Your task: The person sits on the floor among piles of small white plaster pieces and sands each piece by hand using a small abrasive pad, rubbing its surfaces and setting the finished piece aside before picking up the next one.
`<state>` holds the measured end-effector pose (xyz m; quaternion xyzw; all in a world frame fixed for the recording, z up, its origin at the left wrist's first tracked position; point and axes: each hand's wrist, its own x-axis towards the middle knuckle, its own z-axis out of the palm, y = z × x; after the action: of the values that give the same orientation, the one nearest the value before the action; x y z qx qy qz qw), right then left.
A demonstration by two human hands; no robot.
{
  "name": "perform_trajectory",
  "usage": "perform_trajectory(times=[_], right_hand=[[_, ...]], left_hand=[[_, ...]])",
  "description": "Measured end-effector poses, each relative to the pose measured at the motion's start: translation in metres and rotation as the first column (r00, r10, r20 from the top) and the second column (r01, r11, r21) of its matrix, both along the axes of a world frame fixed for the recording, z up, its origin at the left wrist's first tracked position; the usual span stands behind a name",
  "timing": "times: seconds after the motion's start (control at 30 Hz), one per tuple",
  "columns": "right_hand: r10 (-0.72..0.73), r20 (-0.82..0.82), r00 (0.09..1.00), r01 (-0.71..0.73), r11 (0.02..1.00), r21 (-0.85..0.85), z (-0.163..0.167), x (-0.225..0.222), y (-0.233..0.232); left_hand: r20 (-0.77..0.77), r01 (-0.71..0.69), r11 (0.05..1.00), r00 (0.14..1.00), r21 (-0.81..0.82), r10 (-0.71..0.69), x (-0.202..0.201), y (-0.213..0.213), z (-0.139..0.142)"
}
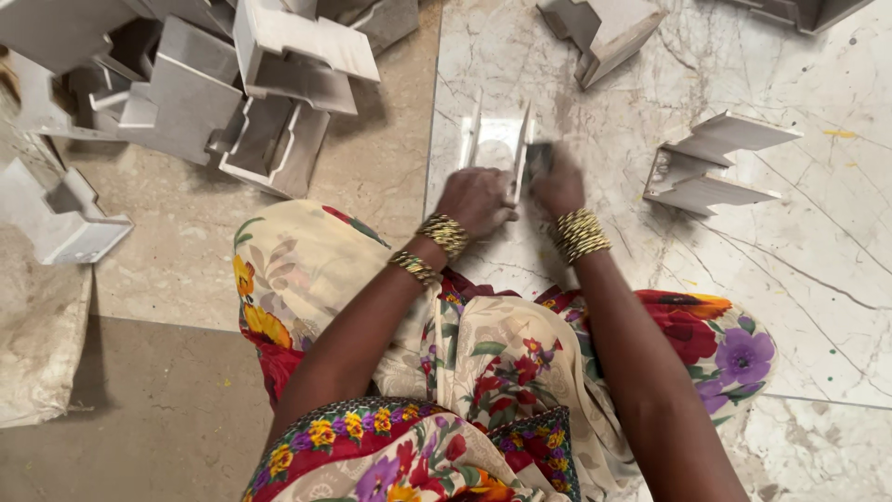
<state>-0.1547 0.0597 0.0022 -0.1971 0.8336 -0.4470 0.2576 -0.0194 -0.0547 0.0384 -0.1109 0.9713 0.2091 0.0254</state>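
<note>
A white stone piece with two upright side walls rests on the marble floor just ahead of my knees. My left hand grips its near end, fingers curled on the right wall. My right hand presses a small dark grey pad against the outside of that right wall; the hand is blurred. Gold bangles circle both wrists.
A heap of similar grey-white stone pieces lies at the upper left. Single pieces lie at the top centre and right. A sack lies at the left edge. My floral-clothed lap fills the bottom.
</note>
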Motion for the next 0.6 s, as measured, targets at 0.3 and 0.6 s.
perform_trajectory(times=[0.3,0.6], right_hand=[[0.002,0.139,0.990,-0.020,0.991,0.130,-0.014,0.014,0.013],[-0.053,0.218,0.975,0.051,0.999,0.017,-0.029,0.004,0.006]], left_hand=[[0.185,0.127,0.983,0.978,-0.132,-0.101,-0.012,0.001,-0.018],[0.173,0.159,0.980,0.975,-0.123,-0.136,-0.005,0.000,-0.006]])
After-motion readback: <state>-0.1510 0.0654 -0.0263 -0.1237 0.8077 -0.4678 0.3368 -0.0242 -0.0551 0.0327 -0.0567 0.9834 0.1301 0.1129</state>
